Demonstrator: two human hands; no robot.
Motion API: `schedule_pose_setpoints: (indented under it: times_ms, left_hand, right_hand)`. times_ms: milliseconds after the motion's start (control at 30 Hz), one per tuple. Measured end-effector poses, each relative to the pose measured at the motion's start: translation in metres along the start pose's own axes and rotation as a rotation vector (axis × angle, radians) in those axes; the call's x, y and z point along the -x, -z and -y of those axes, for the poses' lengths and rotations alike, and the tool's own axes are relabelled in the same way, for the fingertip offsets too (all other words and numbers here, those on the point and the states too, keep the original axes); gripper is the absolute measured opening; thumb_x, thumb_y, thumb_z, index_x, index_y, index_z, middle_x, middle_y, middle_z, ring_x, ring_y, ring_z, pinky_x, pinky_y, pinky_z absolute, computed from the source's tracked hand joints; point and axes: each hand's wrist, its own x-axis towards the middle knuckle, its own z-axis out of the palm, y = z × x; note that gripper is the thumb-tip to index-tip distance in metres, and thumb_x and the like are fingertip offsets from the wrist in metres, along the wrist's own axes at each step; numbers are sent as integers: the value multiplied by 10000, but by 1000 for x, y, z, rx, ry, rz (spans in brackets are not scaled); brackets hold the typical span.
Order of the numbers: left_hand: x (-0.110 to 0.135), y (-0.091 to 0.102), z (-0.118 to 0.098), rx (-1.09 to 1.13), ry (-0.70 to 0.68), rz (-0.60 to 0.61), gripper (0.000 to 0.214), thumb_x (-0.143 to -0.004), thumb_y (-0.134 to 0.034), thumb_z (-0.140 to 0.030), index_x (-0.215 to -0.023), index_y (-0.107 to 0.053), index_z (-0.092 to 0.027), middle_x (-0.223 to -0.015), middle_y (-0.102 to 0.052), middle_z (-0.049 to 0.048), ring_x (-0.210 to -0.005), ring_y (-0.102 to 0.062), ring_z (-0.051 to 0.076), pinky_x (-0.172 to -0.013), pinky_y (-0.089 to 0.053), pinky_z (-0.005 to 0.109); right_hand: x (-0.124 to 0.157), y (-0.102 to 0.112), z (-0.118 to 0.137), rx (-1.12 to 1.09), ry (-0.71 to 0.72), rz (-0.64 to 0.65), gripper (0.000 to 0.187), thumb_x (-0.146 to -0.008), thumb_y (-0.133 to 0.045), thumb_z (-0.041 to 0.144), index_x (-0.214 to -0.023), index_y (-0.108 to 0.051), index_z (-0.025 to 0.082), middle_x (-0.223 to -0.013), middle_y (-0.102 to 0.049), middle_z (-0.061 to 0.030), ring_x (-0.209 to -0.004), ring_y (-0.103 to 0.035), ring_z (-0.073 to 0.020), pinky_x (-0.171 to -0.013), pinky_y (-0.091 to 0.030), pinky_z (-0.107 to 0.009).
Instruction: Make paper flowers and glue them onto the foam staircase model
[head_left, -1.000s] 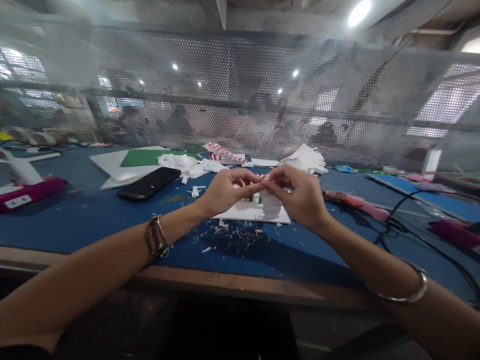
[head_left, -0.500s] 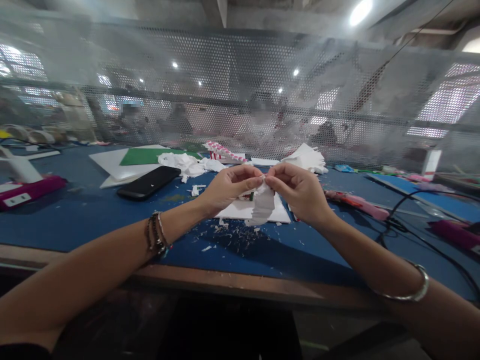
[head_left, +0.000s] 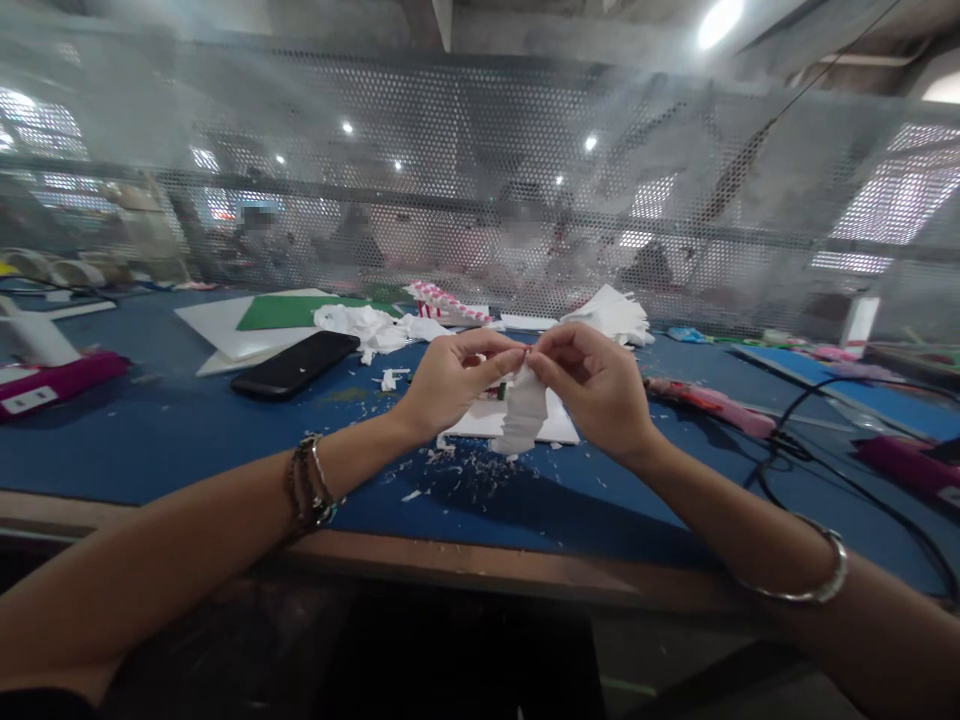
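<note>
My left hand (head_left: 450,385) and my right hand (head_left: 592,385) meet above the blue table mat (head_left: 187,430), fingertips pinched together. Between them hangs a white strip of paper backing (head_left: 521,415), its lower end dangling toward the mat. A small red, white and green piece shows just behind my fingers, partly hidden. Under the hands lies a white sheet (head_left: 491,420), with small white shavings (head_left: 465,470) scattered in front of it.
A black phone (head_left: 285,365) lies left of my hands, with white and green sheets (head_left: 259,320) and crumpled white scraps (head_left: 367,328) behind it. A pink tool (head_left: 712,405) and black cables (head_left: 817,460) are on the right. A perforated screen (head_left: 480,180) closes the table's back; people sit beyond it.
The white strip has come away and now hangs longer below my fingertips. My hands have stayed in nearly the same place.
</note>
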Motion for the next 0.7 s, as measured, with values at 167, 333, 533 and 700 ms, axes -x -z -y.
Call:
schedule_pose_setpoints:
  times_ms: [167,333,533,700]
  left_hand:
    - [0,1,-1,-89,-86,11,115,-709,-614,-261,-694,-662,-157,-722,-643,27,-649,-545,111,-583,-426,223]
    - [-3,6,0,-235,-303,37,51,-698,-637,-209,-693,-654,-161,-730,-636,33,-742,-568,124,-704,-436,243]
    - [-5,10,-2,-325,-400,81,49,-697,-639,-195,-720,-635,-152,-737,-632,39,-732,-564,125,-701,-435,249]
    - [-5,7,-1,-169,-217,54,75,-678,-654,-219,-715,-640,-155,-705,-628,16,-695,-555,111,-646,-422,229]
  right_hand:
    - [1,0,-2,16,57,-16,71,-742,-546,168,-716,-481,174,-617,-534,44,-569,-526,-56,-501,-400,-180]
    - [2,0,-3,6,73,13,79,-753,-536,155,-763,-462,182,-670,-559,34,-628,-563,-66,-545,-431,-182]
    - [3,-1,-4,-23,76,39,92,-756,-515,131,-765,-449,196,-676,-545,36,-646,-561,-70,-568,-440,-195]
    - [2,0,-2,5,111,35,97,-762,-506,112,-788,-464,196,-698,-548,35,-654,-556,-61,-567,-438,-184]
